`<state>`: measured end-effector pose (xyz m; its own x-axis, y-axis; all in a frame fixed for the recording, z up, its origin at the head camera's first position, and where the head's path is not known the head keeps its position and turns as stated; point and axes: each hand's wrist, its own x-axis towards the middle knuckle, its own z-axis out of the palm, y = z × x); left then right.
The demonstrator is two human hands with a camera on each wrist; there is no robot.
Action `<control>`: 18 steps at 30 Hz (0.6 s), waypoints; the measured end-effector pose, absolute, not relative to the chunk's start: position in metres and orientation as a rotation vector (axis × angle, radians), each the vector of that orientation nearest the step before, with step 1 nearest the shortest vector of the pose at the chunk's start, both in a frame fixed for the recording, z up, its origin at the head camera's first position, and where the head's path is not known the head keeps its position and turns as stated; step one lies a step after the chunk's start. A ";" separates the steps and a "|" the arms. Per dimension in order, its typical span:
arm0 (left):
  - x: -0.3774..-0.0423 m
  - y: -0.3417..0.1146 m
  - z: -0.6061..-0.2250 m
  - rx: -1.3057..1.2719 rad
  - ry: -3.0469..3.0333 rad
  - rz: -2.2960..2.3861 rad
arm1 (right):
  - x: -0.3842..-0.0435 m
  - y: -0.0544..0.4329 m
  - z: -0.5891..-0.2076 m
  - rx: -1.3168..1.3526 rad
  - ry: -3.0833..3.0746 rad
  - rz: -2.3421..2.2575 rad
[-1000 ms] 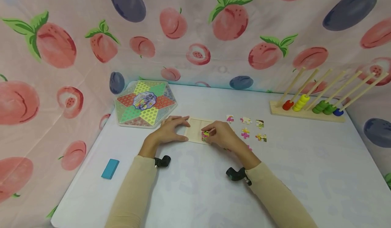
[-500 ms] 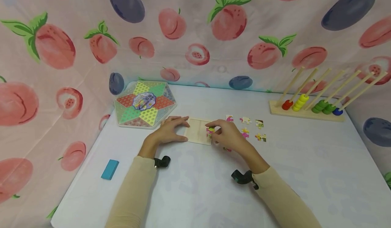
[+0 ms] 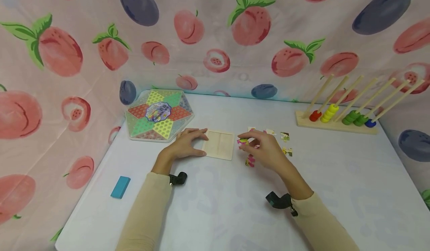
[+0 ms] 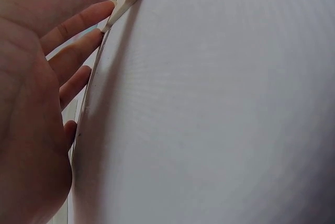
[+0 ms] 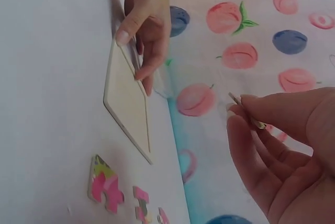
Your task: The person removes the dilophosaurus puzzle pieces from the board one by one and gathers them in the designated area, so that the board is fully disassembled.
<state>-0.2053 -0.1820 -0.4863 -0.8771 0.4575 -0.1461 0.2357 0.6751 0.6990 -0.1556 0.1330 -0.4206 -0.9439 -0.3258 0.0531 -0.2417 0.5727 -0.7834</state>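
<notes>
A shallow square wooden puzzle tray (image 3: 220,145) lies on the white table with its recess bare. My left hand (image 3: 186,144) holds the tray at its left side, thumb at the near corner and fingers at the far one. To the tray's right, my right hand (image 3: 267,151) pinches a pink, yellow and green jigsaw piece (image 3: 242,141) between thumb and fingers. The right wrist view shows that held piece (image 5: 260,124) edge-on, raised off the table. Loose jigsaw pieces (image 3: 284,136) lie around and partly behind the right hand, one (image 3: 250,161) just below it.
A hexagonal Chinese checkers box (image 3: 159,114) sits at the back left. At the back right stands a wooden bead rack (image 3: 337,124) with tall pegs and coloured beads. A blue block (image 3: 120,187) lies at the left. A fruit-print cloth (image 3: 215,27) hangs behind the table.
My right hand has moved right, carrying the jigsaw piece from over the tray's right part to beside it. The left hand and tray stay put.
</notes>
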 end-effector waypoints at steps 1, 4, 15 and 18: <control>-0.205 -0.182 -0.486 0.549 2.581 1.014 | -0.155 0.136 -0.420 -0.482 2.699 -1.337; -0.206 -0.182 -0.486 0.542 2.582 1.010 | -0.151 0.145 -0.418 -0.436 2.694 -1.368; -0.205 -0.182 -0.487 0.544 2.583 1.010 | -0.139 0.178 -0.417 -0.312 2.806 -1.296; -0.205 -0.181 -0.487 0.547 2.583 1.008 | -0.135 0.186 -0.417 -0.283 2.810 -1.308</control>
